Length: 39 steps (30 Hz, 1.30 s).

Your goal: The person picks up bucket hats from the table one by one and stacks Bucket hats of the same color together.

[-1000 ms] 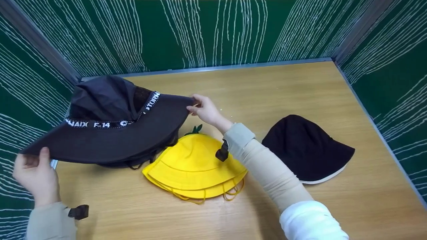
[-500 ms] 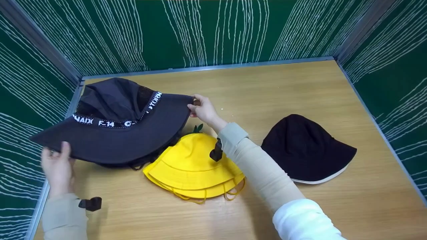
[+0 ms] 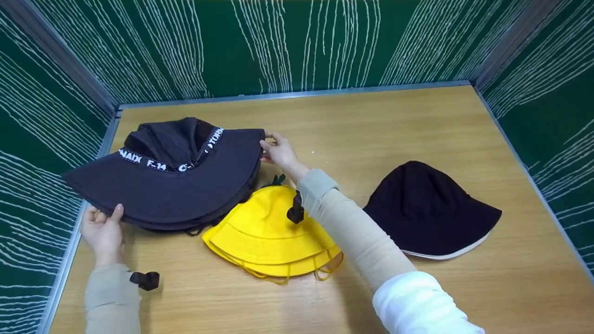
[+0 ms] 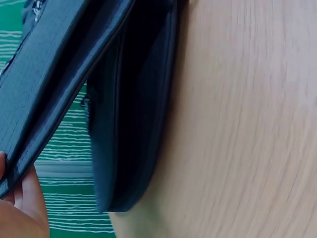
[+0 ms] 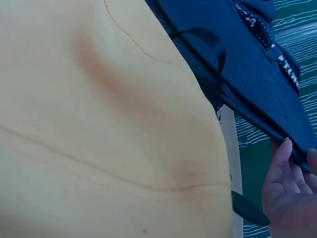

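Note:
A dark grey wide-brimmed hat (image 3: 185, 195) with a white-lettered band is held tilted by its brim at the table's left. My left hand (image 3: 104, 232) pinches the brim's front left edge, thumb on top. At the brim's right end, my right hand (image 3: 282, 153) grips the edge between thumb and fingers. Another dark brim (image 4: 141, 129) lies right below it in the left wrist view, with a gap between the two. In the right wrist view a black strap (image 5: 205, 37) hangs by the brim. Yellow hats (image 3: 264, 227), stacked, sit under my right forearm.
A black bucket hat (image 3: 429, 208) with a white underside edge rests on the wooden table (image 3: 371, 120) at the right. Green leaves (image 3: 278, 180) top the yellow stack. Green walls (image 3: 334, 46) with white streaks enclose the table's back and sides.
My left hand has moved right along with its side of the grey hat, and the hat has come lower, over the dark brim beneath. My right hand has shifted only slightly.

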Tool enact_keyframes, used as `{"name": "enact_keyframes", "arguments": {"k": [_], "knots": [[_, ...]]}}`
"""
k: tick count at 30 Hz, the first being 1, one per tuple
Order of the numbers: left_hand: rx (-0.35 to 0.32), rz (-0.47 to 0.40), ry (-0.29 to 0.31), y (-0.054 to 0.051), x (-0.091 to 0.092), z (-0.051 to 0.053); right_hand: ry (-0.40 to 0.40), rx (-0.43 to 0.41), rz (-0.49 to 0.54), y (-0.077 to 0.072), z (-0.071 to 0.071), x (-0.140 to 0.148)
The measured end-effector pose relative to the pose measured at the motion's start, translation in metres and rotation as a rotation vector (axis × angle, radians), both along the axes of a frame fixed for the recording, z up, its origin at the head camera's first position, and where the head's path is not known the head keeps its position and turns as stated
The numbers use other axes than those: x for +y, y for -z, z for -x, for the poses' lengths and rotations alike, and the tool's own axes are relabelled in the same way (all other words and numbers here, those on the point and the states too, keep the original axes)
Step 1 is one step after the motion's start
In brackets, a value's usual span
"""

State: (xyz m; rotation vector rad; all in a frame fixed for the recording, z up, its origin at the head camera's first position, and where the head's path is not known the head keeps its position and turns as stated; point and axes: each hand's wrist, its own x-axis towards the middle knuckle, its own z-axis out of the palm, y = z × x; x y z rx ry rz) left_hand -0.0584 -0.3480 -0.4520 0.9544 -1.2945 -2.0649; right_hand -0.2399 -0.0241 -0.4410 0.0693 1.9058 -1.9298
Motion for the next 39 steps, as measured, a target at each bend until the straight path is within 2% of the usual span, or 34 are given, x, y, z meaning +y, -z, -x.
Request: {"name": "enact_keyframes", "arguments": {"k": [4, 9, 14, 17, 20, 23, 25, 29, 33, 39], "knots": [[-0.042, -0.009, -0.015, 0.009, -0.001, 0.001, -0.039, -0.043, 0.011, 0.003, -0.002, -0.002], [-0.097, -0.074, -0.013, 0.015, -0.003, 0.002, -0.105, -0.052, -0.001, 0.009, -0.004, -0.001], [-0.084, -0.090, 0.001, 0.021, -0.003, 0.002, -0.168, -0.060, -0.005, 0.013, -0.006, -0.002], [-0.120, -0.060, 0.012, 0.025, -0.005, 0.001, -0.225, -0.052, -0.038, 0.015, -0.008, -0.001], [-0.253, 0.007, 0.042, 0.029, -0.007, -0.001, -0.286, -0.040, -0.084, 0.018, -0.009, 0.001], [-0.397, 0.090, 0.105, 0.034, -0.009, -0.002, -0.342, -0.025, -0.157, 0.021, -0.010, 0.003], [-0.453, 0.130, 0.147, 0.037, -0.010, -0.003, -0.376, -0.005, -0.203, 0.022, -0.012, 0.004], [-0.516, 0.190, 0.205, 0.040, -0.010, -0.002, -0.429, 0.041, -0.293, 0.026, -0.014, 0.004], [-0.552, 0.238, 0.254, 0.040, -0.009, 0.000, -0.449, 0.070, -0.352, 0.026, -0.016, 0.001], [-0.560, 0.245, 0.259, 0.035, -0.008, 0.000, -0.462, 0.098, -0.400, 0.023, -0.017, 0.001]]}}
